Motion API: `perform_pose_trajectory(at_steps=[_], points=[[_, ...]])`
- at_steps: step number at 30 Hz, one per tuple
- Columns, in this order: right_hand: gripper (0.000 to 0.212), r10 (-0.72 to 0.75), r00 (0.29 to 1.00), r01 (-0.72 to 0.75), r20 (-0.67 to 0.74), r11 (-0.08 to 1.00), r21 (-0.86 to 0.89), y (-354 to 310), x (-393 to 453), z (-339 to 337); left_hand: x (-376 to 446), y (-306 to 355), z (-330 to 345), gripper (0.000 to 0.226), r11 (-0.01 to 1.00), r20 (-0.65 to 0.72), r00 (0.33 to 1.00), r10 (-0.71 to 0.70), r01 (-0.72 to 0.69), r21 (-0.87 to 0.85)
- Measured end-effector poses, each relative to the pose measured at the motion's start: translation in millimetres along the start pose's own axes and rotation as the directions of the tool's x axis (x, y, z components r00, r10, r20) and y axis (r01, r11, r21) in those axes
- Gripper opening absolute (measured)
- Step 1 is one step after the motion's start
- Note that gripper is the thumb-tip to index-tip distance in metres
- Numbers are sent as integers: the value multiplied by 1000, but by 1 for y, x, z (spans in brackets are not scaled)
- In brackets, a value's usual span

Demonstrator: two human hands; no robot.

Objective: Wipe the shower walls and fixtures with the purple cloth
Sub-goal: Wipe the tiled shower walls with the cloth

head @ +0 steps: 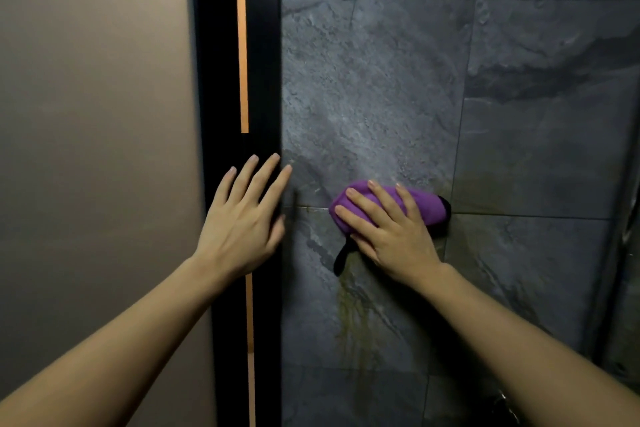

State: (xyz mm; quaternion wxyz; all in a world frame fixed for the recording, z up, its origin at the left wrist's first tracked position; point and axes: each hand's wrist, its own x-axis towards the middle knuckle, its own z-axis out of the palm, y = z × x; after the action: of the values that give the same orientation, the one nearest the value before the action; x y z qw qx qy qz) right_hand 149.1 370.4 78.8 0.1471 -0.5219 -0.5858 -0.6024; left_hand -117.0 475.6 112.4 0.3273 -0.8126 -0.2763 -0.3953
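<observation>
A folded purple cloth (pixel 426 206) with a black trim lies flat against the grey stone-tile shower wall (pixel 374 87). My right hand (pixel 391 232) presses it to the wall with straight, spread fingers, at a tile joint. A yellowish-brown stain (pixel 349 319) runs down the tile just below the cloth. My left hand (pixel 242 218) rests flat with spread fingers on the black door frame (pixel 221 80), its fingertips reaching the wall's edge.
A beige frosted panel (pixel 97 114) fills the left side. An orange strip (pixel 243 52) shows in the gap of the black frame. More grey tiles (pixel 554 114) extend to the right, with a dark vertical edge at the far right.
</observation>
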Motion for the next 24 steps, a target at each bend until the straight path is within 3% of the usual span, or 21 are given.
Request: perform_pose_trajectory(at_steps=[12, 19, 24], points=[[49, 55, 994, -50, -94, 997, 59, -72, 50, 16, -22, -25, -2, 71, 995, 31, 999, -31, 28, 95], [51, -215, 976, 216, -36, 976, 23, -47, 15, 18, -29, -27, 2, 71, 996, 24, 999, -34, 32, 83], [46, -54, 995, 53, -82, 998, -19, -21, 64, 7, -32, -30, 3, 70, 996, 17, 999, -34, 33, 79]])
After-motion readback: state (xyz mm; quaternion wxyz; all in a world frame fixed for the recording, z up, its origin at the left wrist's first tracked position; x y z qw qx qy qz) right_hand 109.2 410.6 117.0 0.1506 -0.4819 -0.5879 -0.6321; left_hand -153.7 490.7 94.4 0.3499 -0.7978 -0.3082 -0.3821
